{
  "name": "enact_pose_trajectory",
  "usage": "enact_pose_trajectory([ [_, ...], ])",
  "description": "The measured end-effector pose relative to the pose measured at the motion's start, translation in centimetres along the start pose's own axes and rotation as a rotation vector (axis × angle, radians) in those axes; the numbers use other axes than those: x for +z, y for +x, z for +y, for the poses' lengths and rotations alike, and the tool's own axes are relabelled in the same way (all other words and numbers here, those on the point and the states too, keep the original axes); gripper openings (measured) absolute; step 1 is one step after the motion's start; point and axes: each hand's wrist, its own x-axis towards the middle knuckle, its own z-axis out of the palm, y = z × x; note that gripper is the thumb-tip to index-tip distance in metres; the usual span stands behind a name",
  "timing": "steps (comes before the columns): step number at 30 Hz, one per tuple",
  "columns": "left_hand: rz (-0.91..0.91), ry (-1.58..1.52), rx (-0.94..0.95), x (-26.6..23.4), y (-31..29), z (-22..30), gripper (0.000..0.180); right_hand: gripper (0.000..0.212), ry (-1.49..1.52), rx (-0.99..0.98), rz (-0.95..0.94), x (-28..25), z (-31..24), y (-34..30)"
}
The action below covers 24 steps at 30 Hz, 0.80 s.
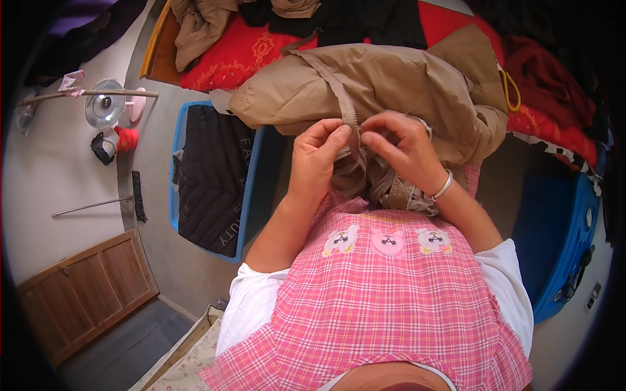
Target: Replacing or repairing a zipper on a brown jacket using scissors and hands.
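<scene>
A padded tan jacket (404,78) lies across my lap and over the edge of the bed in front of me. Its zipper (347,104) runs down toward my hands along the front edge. My left hand (315,155) pinches the zipper edge between thumb and forefinger. Close on the other side, my right hand (407,148) has its fingers curled and thumb drawn in beside the zipper; whatever lies between the fingertips is too small to make out. Crumpled lining with frayed pale edges (404,194) bunches below my right hand.
At left stands a blue bin (175,189) with a black quilted garment (212,176) in it. A red bedspread (222,68) bears more clothes. Another blue container (554,241) is at right. A fan (104,104) and a long-handled brush (138,195) are farther left.
</scene>
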Motion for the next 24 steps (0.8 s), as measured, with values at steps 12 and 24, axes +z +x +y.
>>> enact_pose_trajectory([
  [12, 0.014, 0.853, 0.526, -0.1, 0.1, -0.4, 0.009, 0.007, -0.242, -0.284, 0.126, 0.6, -1.1, 1.5],
  [24, -0.033, 0.751, 0.473, -0.9, 0.1, -1.0, 0.012, 0.005, -0.066, -0.079, 0.166, -0.5, -1.0, 1.1],
])
